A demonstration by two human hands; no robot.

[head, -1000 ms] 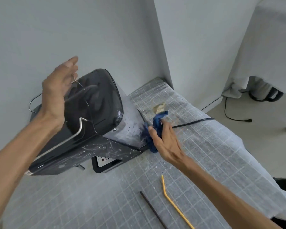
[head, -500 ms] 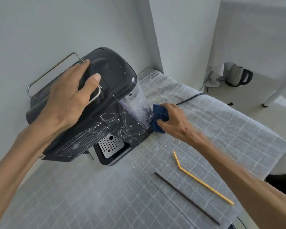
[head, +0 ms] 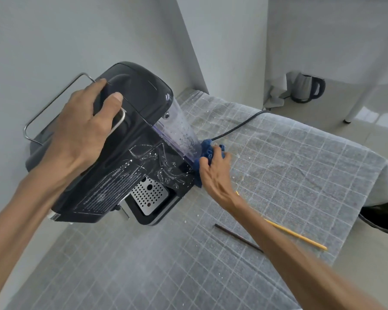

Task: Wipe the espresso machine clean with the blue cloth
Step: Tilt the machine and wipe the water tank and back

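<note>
Espresso machine (head: 112, 148) tilted, tank end lower-right; left hand (head: 81, 135) grips top, right hand (head: 213, 173) bunches blue cloth (head: 205, 153).

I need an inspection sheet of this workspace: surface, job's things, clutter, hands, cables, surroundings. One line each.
Surface: table under a grey checked cover, white specks on it.
Job's things: espresso machine, smeared side; blue cloth bunched against its lower edge.
Clutter: yellow straw and dark straw on the cover.
Hands: left hand grips the machine's top at its rail; right hand presses the cloth.
Cables: black cord lies across the cover.
Surroundings: white walls; kettle on the floor.
</note>
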